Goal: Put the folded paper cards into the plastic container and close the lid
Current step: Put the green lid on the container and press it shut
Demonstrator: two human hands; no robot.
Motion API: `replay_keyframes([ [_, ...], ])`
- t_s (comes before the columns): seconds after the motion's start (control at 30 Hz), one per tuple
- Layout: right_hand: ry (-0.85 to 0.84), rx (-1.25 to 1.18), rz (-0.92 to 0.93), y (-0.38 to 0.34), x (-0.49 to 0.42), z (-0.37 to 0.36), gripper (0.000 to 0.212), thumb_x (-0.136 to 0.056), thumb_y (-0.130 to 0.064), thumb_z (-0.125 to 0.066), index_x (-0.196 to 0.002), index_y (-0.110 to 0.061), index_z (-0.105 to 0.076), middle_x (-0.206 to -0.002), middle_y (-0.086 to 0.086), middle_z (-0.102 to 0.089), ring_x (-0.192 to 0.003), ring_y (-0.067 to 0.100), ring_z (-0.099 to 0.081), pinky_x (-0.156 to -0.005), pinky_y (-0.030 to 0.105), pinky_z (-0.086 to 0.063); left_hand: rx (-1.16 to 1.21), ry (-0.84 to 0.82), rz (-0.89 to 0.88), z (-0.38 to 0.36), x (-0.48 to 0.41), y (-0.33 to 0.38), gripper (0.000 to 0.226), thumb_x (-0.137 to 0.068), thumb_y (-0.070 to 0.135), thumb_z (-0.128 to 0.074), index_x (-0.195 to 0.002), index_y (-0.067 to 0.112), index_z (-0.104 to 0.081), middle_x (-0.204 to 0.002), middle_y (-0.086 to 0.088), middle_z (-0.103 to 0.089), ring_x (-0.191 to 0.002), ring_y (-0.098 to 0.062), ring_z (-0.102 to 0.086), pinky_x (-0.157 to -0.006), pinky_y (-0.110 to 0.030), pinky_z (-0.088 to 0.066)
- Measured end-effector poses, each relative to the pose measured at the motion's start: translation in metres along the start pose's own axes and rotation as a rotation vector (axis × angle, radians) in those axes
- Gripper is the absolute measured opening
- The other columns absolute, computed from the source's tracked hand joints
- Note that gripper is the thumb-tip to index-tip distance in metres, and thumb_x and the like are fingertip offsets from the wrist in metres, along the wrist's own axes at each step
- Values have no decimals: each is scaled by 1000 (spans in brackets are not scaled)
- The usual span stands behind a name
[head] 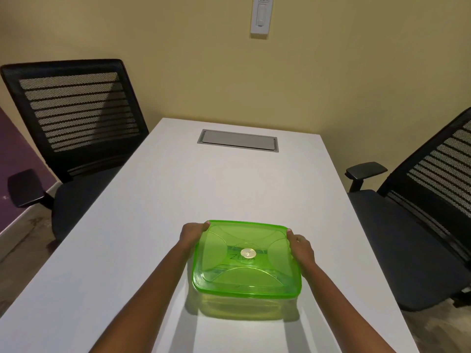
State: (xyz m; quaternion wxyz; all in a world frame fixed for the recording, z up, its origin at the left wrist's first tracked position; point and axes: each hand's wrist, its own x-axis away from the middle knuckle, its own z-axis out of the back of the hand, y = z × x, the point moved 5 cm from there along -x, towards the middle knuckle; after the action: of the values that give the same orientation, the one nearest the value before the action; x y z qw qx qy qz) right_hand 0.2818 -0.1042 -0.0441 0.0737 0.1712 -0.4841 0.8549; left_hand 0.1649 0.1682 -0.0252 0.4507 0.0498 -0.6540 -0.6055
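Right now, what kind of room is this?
Probably a small office meeting room: a long white table with a grey metal cable hatch set into it, and black mesh-backed office chairs with armrests on both sides.

Head view. A green plastic container [246, 299] stands on the white desk [158, 205], its translucent green lid [246, 261] seated on top. The left hand [193, 234] and right hand [300, 247] press against the lid's far corners, thumbs on its rim. Contents are not clearly discernible through the lid. Black mesh chairs [74, 118] flank the desk; a grey cable hatch [238, 140] lies beyond.
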Motion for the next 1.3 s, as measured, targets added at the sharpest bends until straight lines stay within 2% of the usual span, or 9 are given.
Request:
replay_keyframes([
  [0.1,32,-15,4,-1,-2,1,41,-95,-37,-46,-106,-1,-62,-108,15,-63,-93,22,-51,-80,27,-36,29,23,44,-1,-4,-1,37,-88,12,-63,-114,-14,-57,-123,-26,-58,-116,-32,-54,-103,-42,-40],
  [0.2,34,-1,12,-4,-3,1,43,-95,-36,-47,-108,2,-62,-107,17,-64,-92,24,-52,-78,27,-35,27,10,85,-3,-7,0,24,-89,10,-61,-98,-11,-59,-117,-23,-56,-116,-34,-53,-100,-40,-40],
  [0.3,31,4,12,-5,-3,1,42,-95,-36,-46,-106,2,-62,-111,19,-65,-90,21,-49,-78,27,-35,43,26,97,-3,-8,-1,43,-90,8,-59,-123,-18,-49,-136,-28,-51,-126,-41,-48,-110,-49,-38],
  [0.43,21,-1,8,-7,-2,1,41,-96,-36,-47,-106,1,-62,-113,18,-64,-90,21,-49,-78,27,-35,33,29,99,-3,-5,1,47,-90,7,-58,-128,-18,-45,-140,-30,-46,-130,-42,-44,-111,-52,-36],
  [0.83,-74,-69,-57,-8,-5,0,32,-94,-33,-50,-87,-3,-60,-70,2,-50,-81,21,-46,-75,30,-34,71,72,109,-1,-5,-3,39,-86,1,-61,-118,-20,-52,-134,-30,-53,-124,-39,-52,-110,-49,-39],
  [1.03,-104,-112,-151,-17,-10,4,31,-92,-26,-57,-67,-7,-52,-70,8,-47,-70,21,-45,-70,31,-36,48,-19,121,-3,-3,-1,39,-90,5,-57,-124,-14,-51,-136,-27,-52,-120,-36,-52,-95,-39,-43],
  [1.13,-79,-67,-138,-20,-12,1,48,-91,-32,-57,-51,-13,-40,-54,4,-35,-51,17,-31,-61,27,-30,37,-56,127,-3,-1,0,39,-91,6,-56,-126,-13,-51,-136,-27,-52,-99,-27,-50,-79,-33,-41],
  [1.23,-48,-80,-160,-19,-14,-1,48,-91,-30,-58,-51,-12,-40,-54,3,-34,-51,16,-30,-68,29,-29,31,-67,133,-3,-2,-1,40,-92,8,-55,-126,-12,-51,-136,-28,-52,-95,-25,-46,-70,-30,-37],
  [1.3,-27,-88,-181,-19,-16,-2,49,-91,-26,-59,-50,-10,-37,-54,3,-34,-51,16,-29,-59,28,-29,36,-67,134,-3,-3,-2,39,-92,8,-55,-125,-12,-51,-135,-28,-52,-95,-25,-46,-69,-30,-39],
])
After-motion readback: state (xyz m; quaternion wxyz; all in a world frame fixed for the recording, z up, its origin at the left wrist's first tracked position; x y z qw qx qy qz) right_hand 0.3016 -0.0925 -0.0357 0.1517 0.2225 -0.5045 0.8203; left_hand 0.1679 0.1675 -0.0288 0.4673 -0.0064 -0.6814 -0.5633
